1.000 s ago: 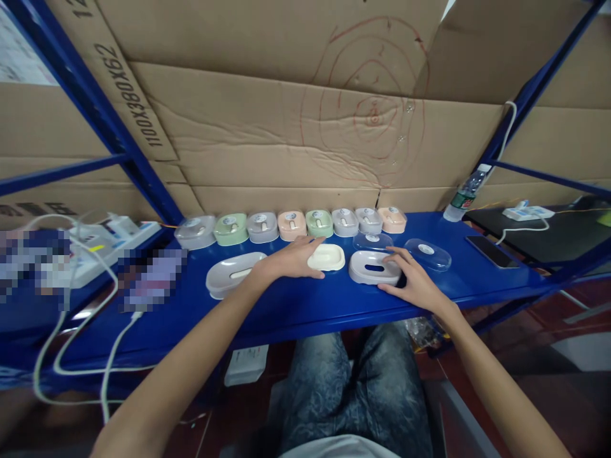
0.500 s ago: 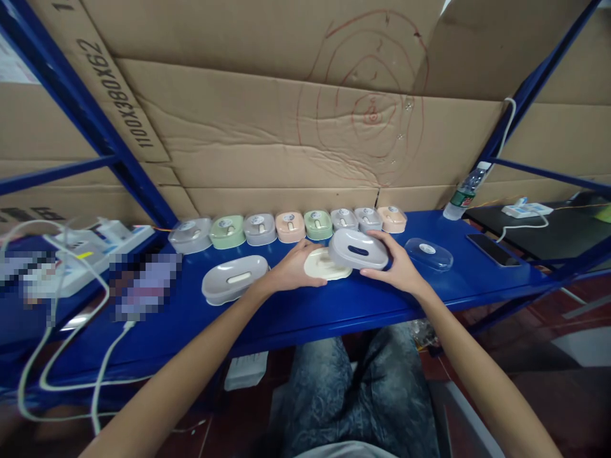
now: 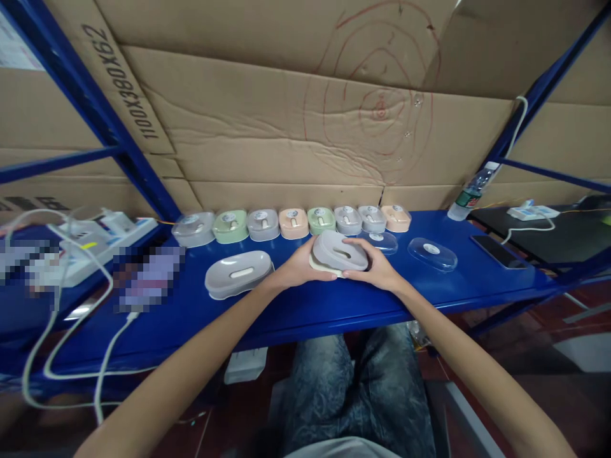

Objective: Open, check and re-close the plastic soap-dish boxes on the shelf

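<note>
Between my two hands a grey oval soap dish tray (image 3: 329,247) with a long slot is tilted over a cream oval base (image 3: 325,270). My left hand (image 3: 301,264) is closed on the base, of which only a thin edge shows. My right hand (image 3: 378,266) grips the grey tray at its right end. The tray overlaps the base; whether it is fully seated I cannot tell. To the left, a second grey soap dish (image 3: 222,280) rests on the blue shelf, a pale strip showing through its slot. A clear lid (image 3: 433,262) lies to the right, and another clear lid (image 3: 384,242) behind my right hand.
Lidded soap boxes (image 3: 264,226) in grey, green and peach line the back. A water bottle (image 3: 470,194) leans at the back right, near a dark phone (image 3: 499,250). Power strips (image 3: 102,242), a blurred-out phone (image 3: 153,277) and white cables are on the left.
My right hand has brought the grey tray left, over the cream base, covering most of it. The clear lid behind my right hand has come into sight. The view has shifted slightly.
</note>
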`<state>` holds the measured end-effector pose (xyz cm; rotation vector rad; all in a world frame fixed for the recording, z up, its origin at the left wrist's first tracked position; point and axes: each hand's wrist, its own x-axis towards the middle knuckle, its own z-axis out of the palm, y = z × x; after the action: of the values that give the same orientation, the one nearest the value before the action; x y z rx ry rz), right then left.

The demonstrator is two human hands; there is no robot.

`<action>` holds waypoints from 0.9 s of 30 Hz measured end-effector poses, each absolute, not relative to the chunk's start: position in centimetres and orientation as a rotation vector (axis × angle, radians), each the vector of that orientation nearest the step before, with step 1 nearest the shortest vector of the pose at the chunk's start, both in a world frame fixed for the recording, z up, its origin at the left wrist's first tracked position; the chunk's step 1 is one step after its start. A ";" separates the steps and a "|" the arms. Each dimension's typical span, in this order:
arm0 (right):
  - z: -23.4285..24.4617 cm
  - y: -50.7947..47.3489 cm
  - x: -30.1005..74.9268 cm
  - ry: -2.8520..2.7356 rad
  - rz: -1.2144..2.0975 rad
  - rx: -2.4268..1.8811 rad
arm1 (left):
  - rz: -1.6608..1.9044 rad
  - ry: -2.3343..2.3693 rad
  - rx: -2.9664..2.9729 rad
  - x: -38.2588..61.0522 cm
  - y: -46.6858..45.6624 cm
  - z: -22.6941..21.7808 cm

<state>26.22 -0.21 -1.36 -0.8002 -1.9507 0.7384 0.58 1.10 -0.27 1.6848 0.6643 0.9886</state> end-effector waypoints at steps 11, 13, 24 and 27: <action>-1.7 -0.4 25.9 -2.053 0.462 -0.809 | 0.988 0.553 1.027 0.5 1.5 -0.4; -1.6 -0.7 25.8 -2.103 0.405 -0.831 | 0.963 0.529 0.995 0.5 1.7 -0.4; -1.1 -1.2 25.7 -2.161 0.438 -0.792 | 0.937 0.556 1.000 0.7 1.2 0.1; -1.1 -1.2 25.7 -2.155 0.454 -0.772 | 0.881 0.552 0.969 0.6 0.9 0.3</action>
<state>25.72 -1.22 -1.06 -0.7721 -2.1554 0.4543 0.59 0.95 0.28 0.9687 0.5522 0.8806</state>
